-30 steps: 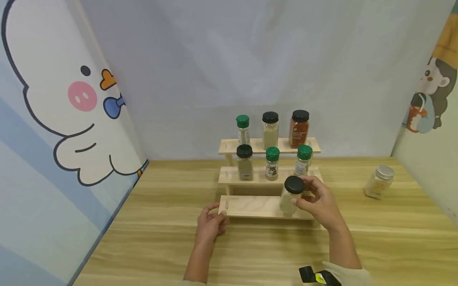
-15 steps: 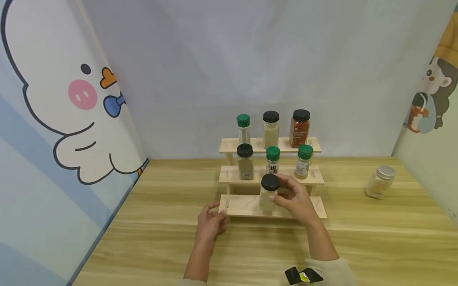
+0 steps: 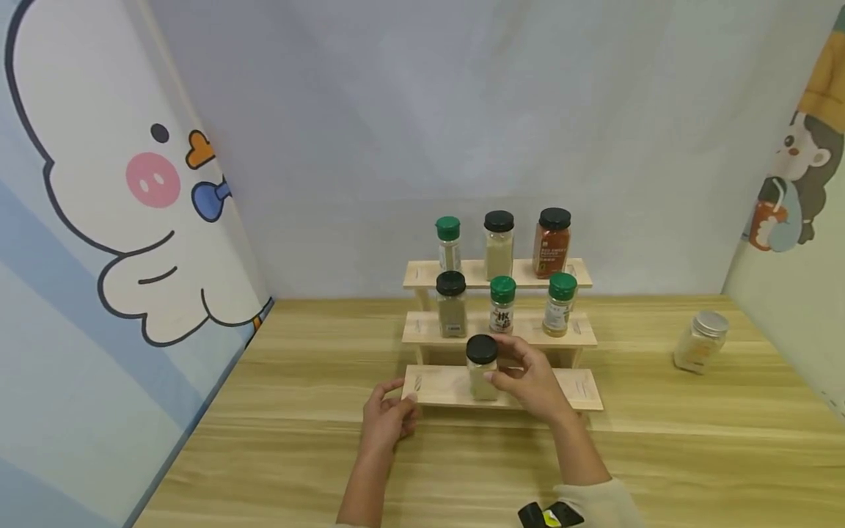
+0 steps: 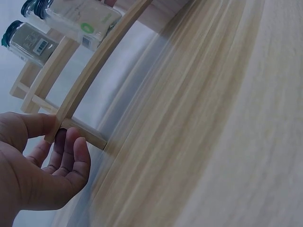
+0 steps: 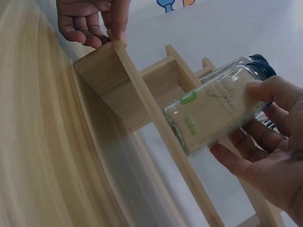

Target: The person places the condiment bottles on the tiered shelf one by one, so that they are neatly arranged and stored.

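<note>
My right hand (image 3: 533,381) grips a clear spice jar (image 3: 483,378) with a black lid, upright at the bottom tier of a wooden three-tier rack (image 3: 574,385), left of the tier's middle. In the right wrist view, thumb and fingers span the jar (image 5: 213,111) near its lid; its base is at the shelf board. The left end of that bottom board is pinched between thumb and fingers of my left hand (image 3: 386,416), as the left wrist view also shows, with the other fingers curled below the board (image 4: 94,71).
The middle tier bears a black-lidded jar (image 3: 452,304) and two green-capped shakers (image 3: 502,304). On the top tier are a green-capped shaker (image 3: 449,246), a pale-powder jar (image 3: 499,246) and a red-powder jar (image 3: 551,243). A silver-lidded jar (image 3: 701,342) stands on the table at right.
My right hand has carried the black-lidded jar leftward along the bottom tier, from its right part to left of the middle. The left hand keeps its hold on the board's end.
</note>
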